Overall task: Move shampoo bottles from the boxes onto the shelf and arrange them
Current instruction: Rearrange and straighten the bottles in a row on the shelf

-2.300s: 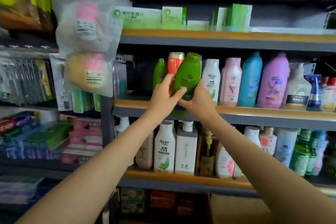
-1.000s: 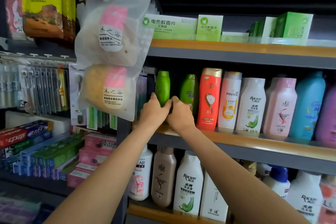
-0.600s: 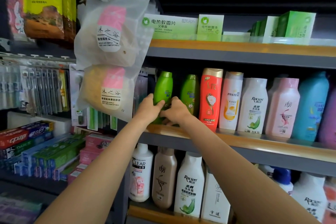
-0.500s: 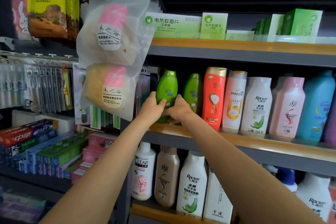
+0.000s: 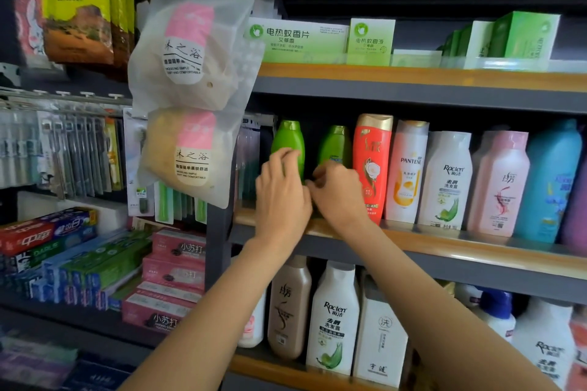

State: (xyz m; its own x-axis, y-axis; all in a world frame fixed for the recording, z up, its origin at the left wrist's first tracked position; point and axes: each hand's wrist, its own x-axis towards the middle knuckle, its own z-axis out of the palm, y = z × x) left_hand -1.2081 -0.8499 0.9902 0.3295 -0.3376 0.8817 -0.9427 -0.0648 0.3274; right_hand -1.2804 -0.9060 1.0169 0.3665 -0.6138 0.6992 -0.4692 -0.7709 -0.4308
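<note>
A green shampoo bottle (image 5: pixel 288 140) stands upright at the left end of the middle shelf (image 5: pixel 444 246). My left hand (image 5: pixel 281 190) grips its front, fingers curled over the label. My right hand (image 5: pixel 338 192) meets it at the bottle's lower right side with curled fingers, and it covers the bottom of a second green bottle (image 5: pixel 335 144) just behind. To the right stand a red bottle (image 5: pixel 372 165), a white Pantene bottle (image 5: pixel 406 171), a white Racien bottle (image 5: pixel 446 178), then a pink one (image 5: pixel 502 184) and a blue one (image 5: pixel 552 181).
Bagged bath sponges (image 5: pixel 190 95) hang close to the left of the green bottle. Green boxes (image 5: pixel 298 40) line the top shelf. More shampoo bottles (image 5: pixel 333 317) fill the lower shelf. Toothpaste boxes (image 5: pixel 63 251) and toothbrushes (image 5: pixel 63 152) occupy the left rack.
The left green bottle was tilted in both hands and now stands upright. My left fingers have slid higher over its front. My right hand stays low beside it.
</note>
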